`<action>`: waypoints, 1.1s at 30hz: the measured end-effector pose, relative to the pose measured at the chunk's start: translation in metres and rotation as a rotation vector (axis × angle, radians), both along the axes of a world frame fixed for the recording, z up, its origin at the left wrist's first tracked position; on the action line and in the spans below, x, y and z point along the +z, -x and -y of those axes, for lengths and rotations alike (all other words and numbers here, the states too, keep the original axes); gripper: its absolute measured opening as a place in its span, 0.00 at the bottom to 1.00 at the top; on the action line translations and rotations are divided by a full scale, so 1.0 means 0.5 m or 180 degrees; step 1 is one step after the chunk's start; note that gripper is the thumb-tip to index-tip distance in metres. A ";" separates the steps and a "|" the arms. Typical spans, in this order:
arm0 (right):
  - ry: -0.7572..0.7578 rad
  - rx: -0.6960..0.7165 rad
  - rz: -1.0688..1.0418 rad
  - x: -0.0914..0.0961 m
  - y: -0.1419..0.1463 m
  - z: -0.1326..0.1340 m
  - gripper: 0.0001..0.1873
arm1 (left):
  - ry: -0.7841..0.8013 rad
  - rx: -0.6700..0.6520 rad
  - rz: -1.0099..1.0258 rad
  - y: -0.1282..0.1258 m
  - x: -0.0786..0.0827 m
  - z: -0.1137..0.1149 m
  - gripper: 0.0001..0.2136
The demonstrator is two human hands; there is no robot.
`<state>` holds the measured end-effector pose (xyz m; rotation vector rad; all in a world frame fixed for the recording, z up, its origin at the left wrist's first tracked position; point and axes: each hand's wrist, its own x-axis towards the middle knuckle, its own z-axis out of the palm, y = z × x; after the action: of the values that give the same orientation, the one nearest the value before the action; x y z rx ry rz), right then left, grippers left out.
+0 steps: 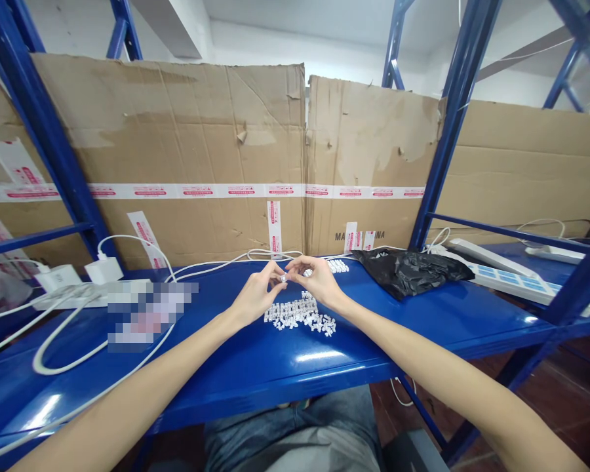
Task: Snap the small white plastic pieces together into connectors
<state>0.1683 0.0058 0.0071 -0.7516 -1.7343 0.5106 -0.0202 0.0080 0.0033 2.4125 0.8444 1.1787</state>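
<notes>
Between my two hands, a little above the blue shelf, is a small white plastic piece [283,278]. My left hand [259,290] pinches it with thumb and forefinger. From the other side, the fingertips of my right hand [315,280] close against the same piece; whether they hold a second part is too small to tell. Below lie rows of small white blocks [290,309] set side by side. Nearer to me is a loose heap of little white clips [323,324]. More white pieces [338,266] lie in a group behind my right hand, which partly covers them.
A black plastic bag [407,270] lies at the right, beside a white power strip with blue squares [516,283]. Chargers [103,270] and white cables crowd the left. Cardboard sheets [191,144] stand along the back, and blue posts [455,124] frame the shelf [255,373].
</notes>
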 end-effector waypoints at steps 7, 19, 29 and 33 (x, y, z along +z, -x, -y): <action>0.0309 0.0375 0.0303 -0.003 -0.004 -0.012 0.07 | -0.0027 0.0056 0.0032 0.001 -0.009 -0.013 0.14; 0.0269 0.0502 0.0190 -0.003 -0.007 -0.014 0.03 | -0.0061 0.0026 -0.0274 -0.002 0.013 0.011 0.18; 0.0688 0.1110 -0.0078 -0.013 -0.011 -0.015 0.08 | 0.0092 -0.0221 -0.0173 -0.002 0.010 0.014 0.21; 0.0749 0.1288 -0.0124 -0.009 -0.013 -0.009 0.10 | 0.0081 -0.0275 -0.0179 -0.004 0.013 0.018 0.20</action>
<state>0.1746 0.0104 0.0028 -0.5458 -1.8154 1.0123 -0.0184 -0.0009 0.0097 2.4456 0.7587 1.0667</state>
